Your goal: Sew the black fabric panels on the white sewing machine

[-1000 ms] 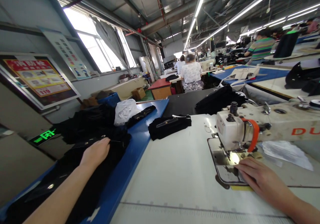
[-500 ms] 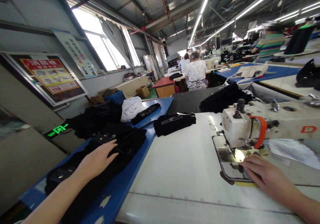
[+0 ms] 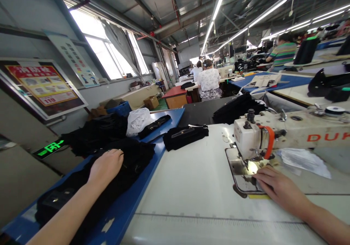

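My left hand (image 3: 107,166) lies on a pile of black cloth pieces (image 3: 138,154) on the blue board, its fingers curled down onto the cloth, their grip on it. My right hand (image 3: 276,186) is beside the needle area of the white sewing machine (image 3: 247,137), its fingers pressed together at the metal plate (image 3: 240,179); whatever is between the fingertips is too small to make out. The machine's lamp shines just past those fingertips. Another black piece with a zipper (image 3: 186,135) lies flat on the white table between my hands.
A blue board (image 3: 147,181) adjoins the white table (image 3: 175,186), which has a ruler strip near its front edge. A white plastic bag (image 3: 139,121) and black cloth sit farther back. White scraps (image 3: 303,161) lie under the machine arm. People sit and stand at other stations beyond.
My left hand's fingers, stretched out before, have curled down on the black cloth. The view has shifted slightly to the right; my right hand stays by the machine's plate.
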Action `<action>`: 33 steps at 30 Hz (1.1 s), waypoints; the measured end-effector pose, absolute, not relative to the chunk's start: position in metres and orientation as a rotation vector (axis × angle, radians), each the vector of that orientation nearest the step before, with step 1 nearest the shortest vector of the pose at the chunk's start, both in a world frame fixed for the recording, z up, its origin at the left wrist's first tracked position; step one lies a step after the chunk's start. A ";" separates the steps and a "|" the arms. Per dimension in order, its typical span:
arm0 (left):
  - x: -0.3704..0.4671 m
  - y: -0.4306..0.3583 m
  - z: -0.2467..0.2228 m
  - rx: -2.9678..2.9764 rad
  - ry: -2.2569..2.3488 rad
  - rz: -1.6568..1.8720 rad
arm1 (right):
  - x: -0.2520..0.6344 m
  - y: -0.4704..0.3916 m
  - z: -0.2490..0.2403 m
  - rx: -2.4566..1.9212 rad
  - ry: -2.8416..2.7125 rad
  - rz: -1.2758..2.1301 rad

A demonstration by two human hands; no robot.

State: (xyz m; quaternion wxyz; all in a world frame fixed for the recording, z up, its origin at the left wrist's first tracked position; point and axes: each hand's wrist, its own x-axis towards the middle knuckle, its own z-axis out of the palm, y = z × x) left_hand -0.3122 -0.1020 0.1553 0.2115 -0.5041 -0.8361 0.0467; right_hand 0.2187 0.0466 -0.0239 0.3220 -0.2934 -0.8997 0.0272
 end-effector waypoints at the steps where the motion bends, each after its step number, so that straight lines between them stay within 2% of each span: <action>1: -0.311 -0.104 0.162 -1.369 -2.333 0.113 | 0.218 0.047 -0.024 -0.765 -2.364 0.083; 6: -0.279 -0.115 0.207 -1.139 -2.261 -0.068 | 0.218 0.048 -0.024 -0.742 -2.363 0.137; 9: -0.235 -0.108 0.212 -1.238 -2.298 -0.127 | 0.217 0.049 -0.023 -0.740 -2.371 0.166; 13: -0.157 -0.084 0.151 -1.718 -2.505 -0.270 | 0.214 0.048 -0.016 -0.753 -2.421 0.170; 16: -0.095 -0.066 0.078 -2.182 -2.545 -0.590 | 0.211 0.047 -0.010 -0.798 -2.427 0.161; 19: -0.043 -0.047 0.026 -2.286 -2.561 -0.976 | 0.217 0.048 -0.006 -0.815 -2.426 0.146; 22: -0.012 -0.030 0.008 -2.272 -2.574 -1.385 | 0.239 0.052 -0.003 -0.908 -2.395 0.134; 25: -0.002 -0.022 0.011 -2.341 -2.549 -1.618 | 0.274 0.061 0.000 -1.188 -2.301 0.085; 29: -0.010 -0.019 0.014 -2.392 -2.410 -1.532 | 0.304 0.072 0.007 -1.478 -2.291 0.090; 33: -0.026 -0.018 0.006 -2.517 -1.932 -0.931 | 0.301 0.076 0.014 -1.572 -2.395 0.124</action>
